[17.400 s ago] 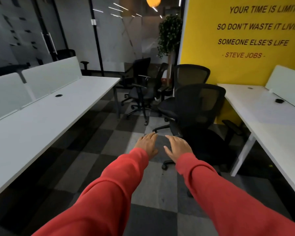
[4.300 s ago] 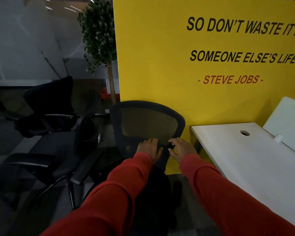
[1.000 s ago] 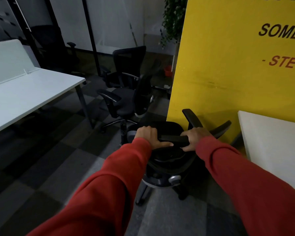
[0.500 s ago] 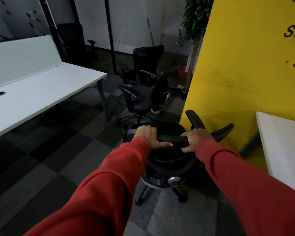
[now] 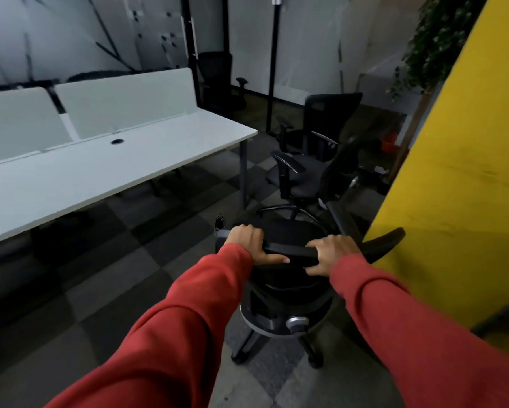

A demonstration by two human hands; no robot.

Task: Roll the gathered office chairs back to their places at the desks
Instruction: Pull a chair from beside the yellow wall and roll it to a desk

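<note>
Chair [image 5: 288, 293] top edge directly under left grip [image 5: 247, 242] and right grip [image 5: 331, 253], both clenched round it.

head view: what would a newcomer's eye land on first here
Two red sleeves lead up the middle to the left hand and right hand, both gripping the top of a black chair. A bright yellow wall fills the right side, a long white desk the left. Two more chairs stand beyond, between them.
</note>
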